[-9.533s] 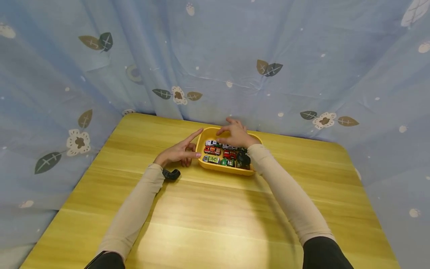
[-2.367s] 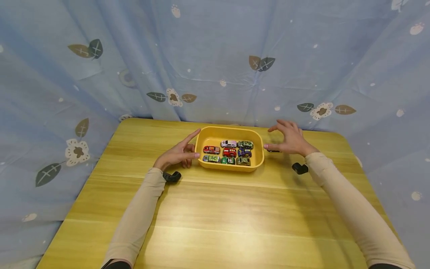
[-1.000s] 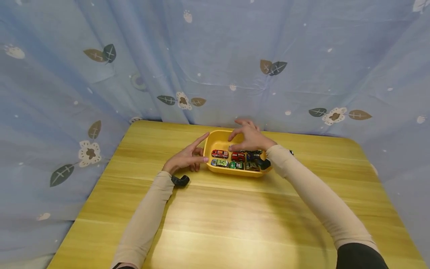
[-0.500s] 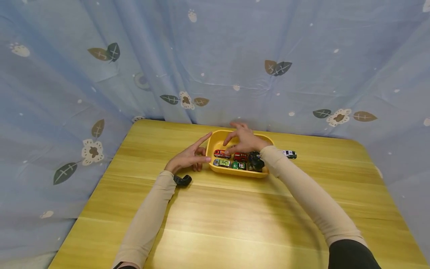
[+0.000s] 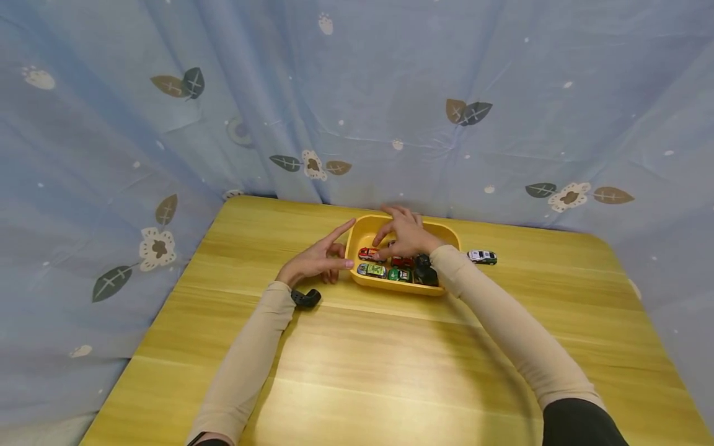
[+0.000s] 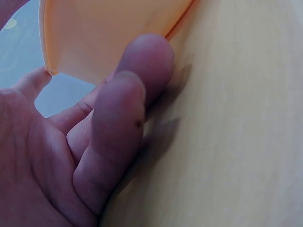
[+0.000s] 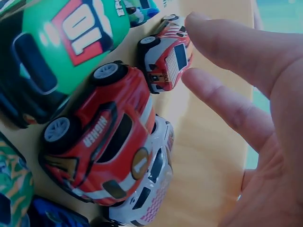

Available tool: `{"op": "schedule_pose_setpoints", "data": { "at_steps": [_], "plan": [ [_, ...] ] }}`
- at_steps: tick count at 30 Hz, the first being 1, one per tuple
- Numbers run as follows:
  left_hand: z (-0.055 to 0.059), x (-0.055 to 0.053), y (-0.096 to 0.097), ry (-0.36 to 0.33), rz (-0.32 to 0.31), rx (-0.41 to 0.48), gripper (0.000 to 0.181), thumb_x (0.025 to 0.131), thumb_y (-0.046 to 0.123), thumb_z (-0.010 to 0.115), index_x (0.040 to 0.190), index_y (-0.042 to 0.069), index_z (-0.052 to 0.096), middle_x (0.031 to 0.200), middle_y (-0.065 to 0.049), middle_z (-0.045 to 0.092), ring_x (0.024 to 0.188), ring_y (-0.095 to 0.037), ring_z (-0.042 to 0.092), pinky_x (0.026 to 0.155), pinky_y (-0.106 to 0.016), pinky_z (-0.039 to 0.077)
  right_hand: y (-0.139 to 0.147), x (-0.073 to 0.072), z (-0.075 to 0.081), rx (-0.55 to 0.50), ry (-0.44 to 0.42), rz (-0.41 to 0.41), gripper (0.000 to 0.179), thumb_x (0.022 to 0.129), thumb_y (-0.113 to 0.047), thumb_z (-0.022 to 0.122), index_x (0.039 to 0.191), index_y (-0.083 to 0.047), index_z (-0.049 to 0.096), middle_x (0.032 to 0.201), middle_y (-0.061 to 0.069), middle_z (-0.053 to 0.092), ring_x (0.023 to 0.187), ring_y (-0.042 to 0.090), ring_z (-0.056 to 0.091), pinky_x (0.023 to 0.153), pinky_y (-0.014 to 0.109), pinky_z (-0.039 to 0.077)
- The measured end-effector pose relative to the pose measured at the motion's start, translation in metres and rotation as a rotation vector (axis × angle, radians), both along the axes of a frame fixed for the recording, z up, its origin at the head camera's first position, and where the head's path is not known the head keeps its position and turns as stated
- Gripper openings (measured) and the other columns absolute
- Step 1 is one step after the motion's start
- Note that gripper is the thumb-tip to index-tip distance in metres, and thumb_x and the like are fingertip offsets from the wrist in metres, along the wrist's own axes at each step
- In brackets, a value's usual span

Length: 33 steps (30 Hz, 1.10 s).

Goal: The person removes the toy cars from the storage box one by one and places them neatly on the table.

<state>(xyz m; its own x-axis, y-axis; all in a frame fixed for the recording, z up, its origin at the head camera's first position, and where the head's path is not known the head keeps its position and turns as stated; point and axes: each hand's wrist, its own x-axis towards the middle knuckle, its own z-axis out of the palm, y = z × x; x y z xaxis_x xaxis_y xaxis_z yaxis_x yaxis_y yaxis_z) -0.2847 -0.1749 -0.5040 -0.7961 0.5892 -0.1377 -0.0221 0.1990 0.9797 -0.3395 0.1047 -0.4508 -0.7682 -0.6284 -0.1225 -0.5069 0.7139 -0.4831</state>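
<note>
My left hand (image 5: pixel 317 260) rests at the left end of a yellow tray (image 5: pixel 385 285), its outstretched thumb and index finger touching the rim. In the left wrist view, two fingertips (image 6: pixel 118 101) stand near the tabletop beside the tray wall. My right hand (image 5: pixel 407 238) reaches into the tray, thumb and a finger apart beside a red-and-white toy car (image 7: pixel 168 61); whether they touch it I cannot tell. Around it stand a red toy car (image 7: pixel 106 142), a green one (image 7: pixel 83 40), a white one (image 7: pixel 154 184) and a yellow-green one (image 5: pixel 371 270). My right hand and wrist hide other cars.
A white-and-dark toy car (image 5: pixel 482 257) stands on the wooden table (image 5: pixel 357 359), just right of the tray. Behind the table hangs a blue patterned curtain (image 5: pixel 357 93). A black wrist device (image 5: pixel 307 298) sits by my left wrist.
The white-and-dark car has gone from the tray's back left to the table at right. My right hand has come back from there and moved left to the red-and-white car. My left hand stays.
</note>
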Motion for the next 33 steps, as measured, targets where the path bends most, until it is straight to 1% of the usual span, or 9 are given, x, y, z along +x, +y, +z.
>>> {"op": "schedule_pose_setpoints", "data": {
  "at_steps": [7,14,16,21,28,33],
  "plan": [
    [0.001,0.001,0.000,0.012,-0.001,0.000,0.096,0.102,0.019,0.073,0.166,0.056,0.012,0.092,-0.013,0.057,0.062,-0.025,0.063,0.057,-0.038,0.057,-0.001,0.001,-0.005,-0.008,0.041,-0.013,0.025,0.084,-0.046,0.089,0.101,-0.028,0.087,0.175,0.018,0.023,0.160,0.048,0.011,0.121,0.069,0.009],
    [0.001,0.002,0.000,-0.004,-0.004,0.008,0.096,0.102,0.018,0.073,0.166,0.055,0.012,0.093,-0.014,0.057,0.063,-0.027,0.064,0.056,-0.038,0.057,-0.002,0.002,-0.010,-0.001,0.060,-0.024,0.026,0.083,-0.049,0.090,0.099,-0.028,0.087,0.175,0.016,0.024,0.159,0.047,0.012,0.121,0.068,0.009],
    [0.001,0.002,0.000,0.003,-0.003,0.001,0.096,0.102,0.017,0.072,0.167,0.054,0.012,0.094,-0.015,0.057,0.063,-0.027,0.064,0.055,-0.038,0.056,-0.002,0.003,-0.011,0.003,0.066,-0.025,0.026,0.083,-0.049,0.089,0.099,-0.029,0.087,0.175,0.016,0.025,0.159,0.046,0.012,0.121,0.068,0.009],
    [-0.002,0.001,0.000,0.021,-0.004,-0.021,0.095,0.103,0.017,0.071,0.167,0.053,0.011,0.094,-0.016,0.057,0.063,-0.028,0.065,0.054,-0.039,0.056,-0.002,0.005,-0.012,0.017,0.078,-0.028,0.027,0.083,-0.051,0.089,0.100,-0.030,0.087,0.174,0.015,0.025,0.160,0.045,0.012,0.121,0.069,0.010],
    [-0.001,0.001,-0.001,0.028,0.003,-0.021,0.095,0.103,0.017,0.071,0.167,0.055,0.012,0.094,-0.015,0.057,0.062,-0.028,0.065,0.053,-0.038,0.056,-0.003,0.005,-0.012,0.010,0.089,-0.025,0.028,0.080,-0.050,0.091,0.099,-0.030,0.087,0.174,0.015,0.026,0.159,0.045,0.013,0.120,0.069,0.011],
    [-0.001,0.002,-0.001,0.028,-0.002,-0.020,0.095,0.103,0.018,0.071,0.167,0.054,0.011,0.093,-0.015,0.057,0.063,-0.028,0.065,0.054,-0.038,0.056,-0.003,0.004,-0.014,0.018,0.093,-0.032,0.027,0.078,-0.050,0.092,0.097,-0.031,0.087,0.174,0.014,0.027,0.160,0.044,0.012,0.120,0.068,0.011]
  ]
}}
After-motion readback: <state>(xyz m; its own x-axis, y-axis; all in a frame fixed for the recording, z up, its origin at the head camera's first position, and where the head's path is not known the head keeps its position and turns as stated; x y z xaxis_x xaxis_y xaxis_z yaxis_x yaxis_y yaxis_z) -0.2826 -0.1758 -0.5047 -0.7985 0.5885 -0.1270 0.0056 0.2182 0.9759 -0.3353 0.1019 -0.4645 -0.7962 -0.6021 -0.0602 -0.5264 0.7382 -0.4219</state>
